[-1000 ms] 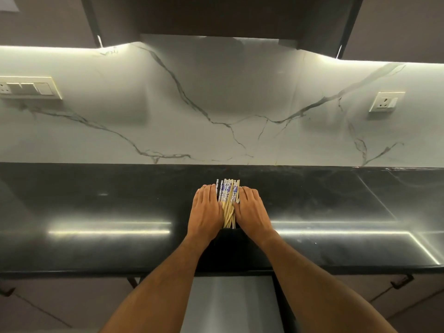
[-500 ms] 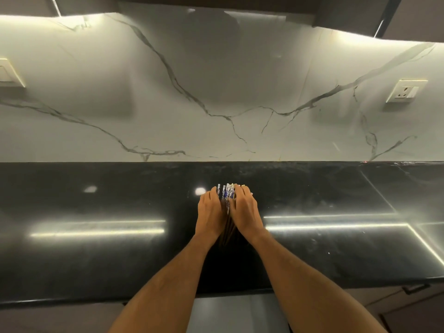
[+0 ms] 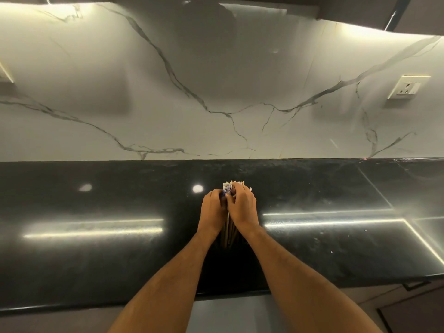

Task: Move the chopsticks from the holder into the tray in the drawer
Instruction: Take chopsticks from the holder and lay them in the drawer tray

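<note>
Both hands wrap a bundle of chopsticks [image 3: 231, 188] on the black counter [image 3: 96, 260], the left hand [image 3: 212, 212] curling round it from nine o'clock and the right hand [image 3: 243, 209] closing over it from three o'clock, patterned tops poking out toward twelve. No holder, drawer or tray can be made out. I judge the task barely begun: the bundle is gathered, with the carry down and the placing left.

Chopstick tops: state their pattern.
Blue-and-white print on the chopsticks, pale wood below; seen in the head view.
</note>
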### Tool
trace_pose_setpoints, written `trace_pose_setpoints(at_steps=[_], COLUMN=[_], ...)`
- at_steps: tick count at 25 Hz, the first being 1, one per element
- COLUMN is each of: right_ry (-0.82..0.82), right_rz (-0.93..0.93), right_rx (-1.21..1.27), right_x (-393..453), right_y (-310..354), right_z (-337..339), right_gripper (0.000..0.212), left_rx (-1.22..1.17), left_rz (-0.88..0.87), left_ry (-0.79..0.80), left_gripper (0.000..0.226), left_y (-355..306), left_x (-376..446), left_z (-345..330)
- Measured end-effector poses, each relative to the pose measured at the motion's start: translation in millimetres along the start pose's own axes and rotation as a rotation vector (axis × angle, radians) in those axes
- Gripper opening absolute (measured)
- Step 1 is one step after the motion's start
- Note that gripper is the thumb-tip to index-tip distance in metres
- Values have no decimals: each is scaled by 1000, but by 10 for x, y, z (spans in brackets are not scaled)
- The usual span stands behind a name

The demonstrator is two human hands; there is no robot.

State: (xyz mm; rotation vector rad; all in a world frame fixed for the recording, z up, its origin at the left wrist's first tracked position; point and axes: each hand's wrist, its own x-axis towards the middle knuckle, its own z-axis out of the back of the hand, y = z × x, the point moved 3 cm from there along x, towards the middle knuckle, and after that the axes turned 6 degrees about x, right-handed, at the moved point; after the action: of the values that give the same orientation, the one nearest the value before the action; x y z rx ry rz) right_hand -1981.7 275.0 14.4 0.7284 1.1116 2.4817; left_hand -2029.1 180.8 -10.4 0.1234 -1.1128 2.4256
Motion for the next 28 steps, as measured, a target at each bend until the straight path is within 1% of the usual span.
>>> trace_pose_setpoints(at_steps=[3, 5, 7, 10, 15, 18, 21, 24, 26, 28], right_ry=[22, 34, 40, 38, -9, -13, -18, -66, -115, -175], right_rz=[-48, -73, -94, -121, -106, -134, -145, -136, -151, -158], right_rx=[31, 37, 70, 121, 153, 148, 155, 191, 221, 261], right_x=[18, 29, 37, 30, 24, 18, 8, -4, -6, 4], right_y=[0, -8, -10, -8, -17, -5, 20, 61, 107, 188], right_z=[-11, -10, -17, -33, -29, -24, -18, 50, 133, 260], right_gripper=[19, 14, 13, 20, 19, 23, 18, 15, 12, 11], left_rx=[-81, -140, -150, -139, -101, -77, -58, -107, -101, -120], left_rz=[41, 81, 92, 60, 7, -17, -34, -30, -62, -68], left_ry=[12, 9, -15, -72, -173, -176, -182, -199, -191, -142], left_gripper=[10, 7, 5, 7, 13, 14, 14, 14, 19, 25], left_y=[-1, 21, 40, 39, 41, 17, -1, -49, -146, -258], left_x=[-6, -10, -28, -59, -94, -109, -105, -137, -154, -162], left_z=[13, 12, 34, 79, 163, 183, 176, 206, 227, 219])
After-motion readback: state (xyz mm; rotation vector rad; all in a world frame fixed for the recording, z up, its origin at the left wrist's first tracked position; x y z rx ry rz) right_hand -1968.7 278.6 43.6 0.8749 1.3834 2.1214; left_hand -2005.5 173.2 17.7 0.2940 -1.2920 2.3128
